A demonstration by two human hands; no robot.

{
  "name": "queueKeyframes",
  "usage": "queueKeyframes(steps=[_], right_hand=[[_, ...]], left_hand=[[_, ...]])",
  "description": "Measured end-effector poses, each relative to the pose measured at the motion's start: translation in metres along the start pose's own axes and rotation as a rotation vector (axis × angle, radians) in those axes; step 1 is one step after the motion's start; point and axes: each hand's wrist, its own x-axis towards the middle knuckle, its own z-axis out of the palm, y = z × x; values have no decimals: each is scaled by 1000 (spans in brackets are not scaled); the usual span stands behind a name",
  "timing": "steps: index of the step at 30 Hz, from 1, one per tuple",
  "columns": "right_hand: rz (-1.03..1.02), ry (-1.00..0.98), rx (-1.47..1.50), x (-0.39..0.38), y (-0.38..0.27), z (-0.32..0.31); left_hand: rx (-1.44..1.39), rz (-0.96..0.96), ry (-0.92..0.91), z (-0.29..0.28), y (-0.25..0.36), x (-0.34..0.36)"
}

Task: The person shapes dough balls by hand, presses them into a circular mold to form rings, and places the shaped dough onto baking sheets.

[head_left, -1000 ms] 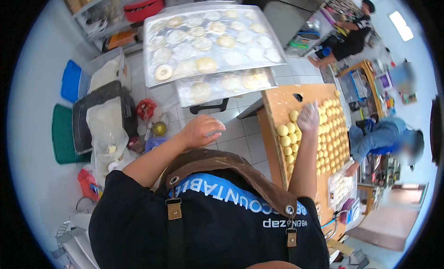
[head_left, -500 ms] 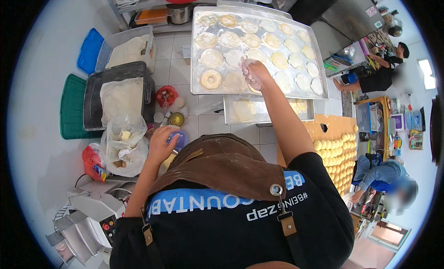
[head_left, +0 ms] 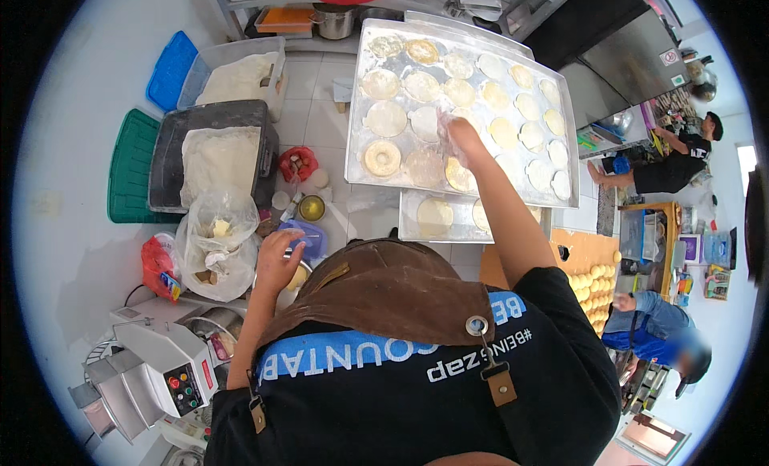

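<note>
My right hand [head_left: 463,141], dusted white, reaches over a large metal tray [head_left: 354,157]. The tray bears several rows of flat dough rounds [head_left: 421,87] on a floury surface. One ring-shaped dough piece [head_left: 382,157] lies near its lower left corner. The fingers of my right hand are smeared by motion, and whether they hold anything is unclear. At my left side, my left hand [head_left: 277,256] hangs with loosely bent fingers apart, nearest a purple-blue container [head_left: 311,235]. No held thing shows in it.
Below the big tray sits another tray [head_left: 416,229] with dough rounds. Dough-filled tubs [head_left: 267,153] and a plastic bag [head_left: 212,262] stand on the left, above a grey machine [head_left: 164,370]. Dough balls [head_left: 591,290] cover a board at right, beside a co-worker [head_left: 653,326]; another person [head_left: 677,157] stands farther off.
My right hand has shifted slightly over the tray, staying near the same rounds. The fingers of my left hand have bent more. The nearby co-worker has raised a hand, and the whole view has shifted.
</note>
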Motion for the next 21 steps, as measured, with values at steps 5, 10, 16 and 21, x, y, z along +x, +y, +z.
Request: queueKeyframes(steps=[5, 10, 16, 21], right_hand=[[-102, -69, 160, 36, -36, -6], [-34, -192, -131, 28, -51, 24], [-196, -421, -301, 44, -53, 52], [-286, -193, -518, 102, -63, 45]], left_hand=[[17, -9, 22, 0, 3, 10], [17, -89, 36, -1, 15, 3], [3, -132, 46, 7, 13, -22], [15, -102, 50, 7, 24, -19]])
